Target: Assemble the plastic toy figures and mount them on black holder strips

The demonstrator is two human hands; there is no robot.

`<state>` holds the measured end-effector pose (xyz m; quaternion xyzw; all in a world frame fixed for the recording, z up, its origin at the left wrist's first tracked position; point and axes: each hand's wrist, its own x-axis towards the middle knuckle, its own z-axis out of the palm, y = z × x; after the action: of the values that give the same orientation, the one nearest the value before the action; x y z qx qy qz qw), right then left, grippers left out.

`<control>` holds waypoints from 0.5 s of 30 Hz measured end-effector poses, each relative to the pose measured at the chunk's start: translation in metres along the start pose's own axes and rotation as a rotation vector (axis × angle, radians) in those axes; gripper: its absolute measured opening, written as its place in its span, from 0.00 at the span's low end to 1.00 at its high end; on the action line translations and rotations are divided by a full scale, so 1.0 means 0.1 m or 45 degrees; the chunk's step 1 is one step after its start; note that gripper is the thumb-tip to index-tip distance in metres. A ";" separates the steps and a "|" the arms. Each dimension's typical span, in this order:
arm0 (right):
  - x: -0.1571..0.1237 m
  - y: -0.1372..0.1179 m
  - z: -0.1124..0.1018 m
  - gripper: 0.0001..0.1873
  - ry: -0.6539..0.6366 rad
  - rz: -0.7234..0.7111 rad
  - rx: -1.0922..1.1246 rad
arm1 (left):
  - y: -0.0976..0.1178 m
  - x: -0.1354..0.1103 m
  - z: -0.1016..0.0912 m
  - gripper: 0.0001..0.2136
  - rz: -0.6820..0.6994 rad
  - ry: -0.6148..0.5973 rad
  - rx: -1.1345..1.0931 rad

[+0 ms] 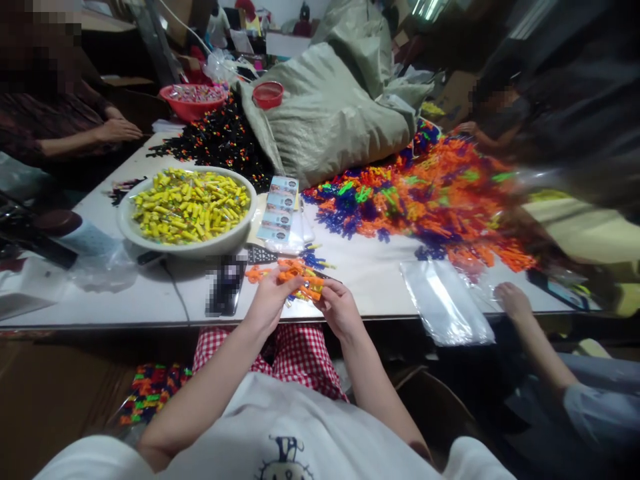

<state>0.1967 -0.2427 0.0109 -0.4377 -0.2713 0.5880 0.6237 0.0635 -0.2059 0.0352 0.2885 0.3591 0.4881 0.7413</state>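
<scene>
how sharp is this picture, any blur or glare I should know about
Head view: sharp in the middle, where the left hand and right hand hold orange plastic pieces; the right edge smears with motion blur, the clear bags catch glare, and the table edge bows from wide-angle distortion.

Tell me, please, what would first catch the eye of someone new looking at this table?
The big heap of orange, purple and green plastic pieces spread over the right side of the table, in front of a grey-green sack. Next, the white bowl of yellow pieces at the left. At the near edge, the left hand and right hand together hold a small orange bundle.
</scene>
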 end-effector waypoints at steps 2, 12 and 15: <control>0.00 -0.01 0.01 0.14 -0.008 -0.005 -0.018 | -0.01 0.00 -0.01 0.17 -0.017 -0.035 -0.014; 0.01 -0.04 0.00 0.17 -0.109 -0.003 -0.109 | -0.05 0.00 -0.04 0.16 -0.061 -0.125 -0.016; 0.02 -0.06 -0.03 0.17 -0.180 0.018 -0.183 | -0.05 -0.03 -0.01 0.16 -0.015 -0.065 0.066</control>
<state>0.2026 -0.2416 0.0141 -0.4405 -0.3531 0.6009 0.5659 0.0649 -0.2101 0.0312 0.3179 0.3543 0.4669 0.7452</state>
